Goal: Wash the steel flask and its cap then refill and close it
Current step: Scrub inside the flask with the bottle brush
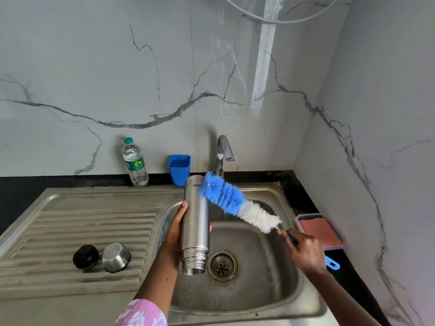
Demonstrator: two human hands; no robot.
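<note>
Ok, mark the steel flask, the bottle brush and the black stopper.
steel flask [195, 228]: head view, mid body.
bottle brush [222, 195]: head view, blue bristles.
black stopper [85, 256]: head view, top face.

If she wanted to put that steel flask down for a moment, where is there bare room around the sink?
The ribbed steel drainboard is bare across its far half, behind the black stopper and the small steel cup cap. The basin floor around the drain is open too. It is crowded along the wall: clear plastic water bottle, blue plastic tub, tap.
</note>
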